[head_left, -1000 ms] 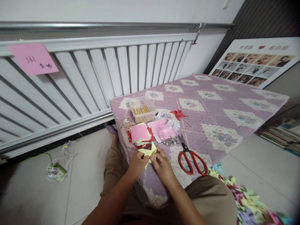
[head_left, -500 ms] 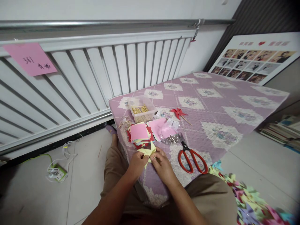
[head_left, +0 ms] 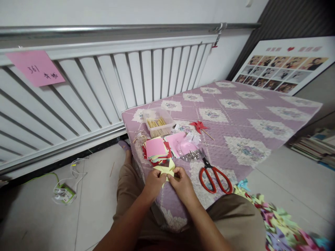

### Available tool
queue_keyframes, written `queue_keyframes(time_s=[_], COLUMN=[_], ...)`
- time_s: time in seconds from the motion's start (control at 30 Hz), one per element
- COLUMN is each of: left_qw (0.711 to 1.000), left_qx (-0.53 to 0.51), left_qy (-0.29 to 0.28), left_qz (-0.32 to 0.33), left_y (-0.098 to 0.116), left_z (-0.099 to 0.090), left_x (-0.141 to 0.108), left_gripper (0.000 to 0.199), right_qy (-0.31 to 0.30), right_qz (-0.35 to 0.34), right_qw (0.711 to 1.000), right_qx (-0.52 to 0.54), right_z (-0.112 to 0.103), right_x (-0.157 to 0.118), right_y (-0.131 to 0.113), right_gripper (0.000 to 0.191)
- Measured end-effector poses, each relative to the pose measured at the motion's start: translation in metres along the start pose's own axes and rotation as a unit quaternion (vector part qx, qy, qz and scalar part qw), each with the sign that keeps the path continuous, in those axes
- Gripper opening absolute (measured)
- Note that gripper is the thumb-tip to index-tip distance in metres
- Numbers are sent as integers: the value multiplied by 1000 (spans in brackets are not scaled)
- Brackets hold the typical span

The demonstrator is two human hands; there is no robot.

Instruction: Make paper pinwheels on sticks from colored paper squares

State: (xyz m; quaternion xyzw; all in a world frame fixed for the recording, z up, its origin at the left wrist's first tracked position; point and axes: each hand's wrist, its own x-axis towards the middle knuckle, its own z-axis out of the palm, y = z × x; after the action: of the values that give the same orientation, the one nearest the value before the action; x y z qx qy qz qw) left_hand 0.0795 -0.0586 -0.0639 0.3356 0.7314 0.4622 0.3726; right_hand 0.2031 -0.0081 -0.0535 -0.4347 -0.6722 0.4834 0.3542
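Note:
Between my two hands is a folded yellow paper (head_left: 167, 168) with pointed corners, held over the near edge of the cloth. My left hand (head_left: 154, 181) pinches its lower left side. The fingers of my right hand (head_left: 181, 181) close on its lower right side. Just beyond lies a stack of coloured paper squares (head_left: 156, 147), pink on top. Red-handled scissors (head_left: 214, 176) rest to the right, their tips beside a clear dish of small metal pieces (head_left: 193, 154). A red pinwheel (head_left: 199, 127) on a stick lies farther back.
A plastic box of thin sticks (head_left: 158, 123) stands on the purple patterned cloth (head_left: 211, 146). Beyond is a white radiator (head_left: 146, 73). Many coloured paper pieces (head_left: 280, 223) are heaped at the lower right. A power strip (head_left: 65, 194) lies on the floor at left.
The fingers of my right hand have curled in closer at the yellow paper's right side. The paper has shifted slightly, and both hands remain on it.

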Motion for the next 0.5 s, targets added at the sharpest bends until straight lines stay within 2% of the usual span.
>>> queue_keyframes(time_s=[0.1,0.23,0.27,0.4,0.5], left_qw=[1000,1000,1000,1000,1000], left_qx=[0,-7,-8,-14,-20], left_qy=[0,-6,-7,-14,-18], left_qz=[0,3,4,11,16], left_y=[-1,-4,-4,-4,-3], left_z=[0,1,1,2,2], left_x=[1,0,0,0,1], left_gripper=[18,17,17,15,14], right_qy=[-4,-42,-59,-118,-137], right_qz=[13,47,53,66,75], right_qw=[1000,995,993,987,983], right_qx=[24,72,81,93,92], right_z=[1,-2,-3,-10,-13], right_x=[2,6,7,10,12], right_y=[1,0,0,-4,-7], right_gripper=[31,64,61,26,24])
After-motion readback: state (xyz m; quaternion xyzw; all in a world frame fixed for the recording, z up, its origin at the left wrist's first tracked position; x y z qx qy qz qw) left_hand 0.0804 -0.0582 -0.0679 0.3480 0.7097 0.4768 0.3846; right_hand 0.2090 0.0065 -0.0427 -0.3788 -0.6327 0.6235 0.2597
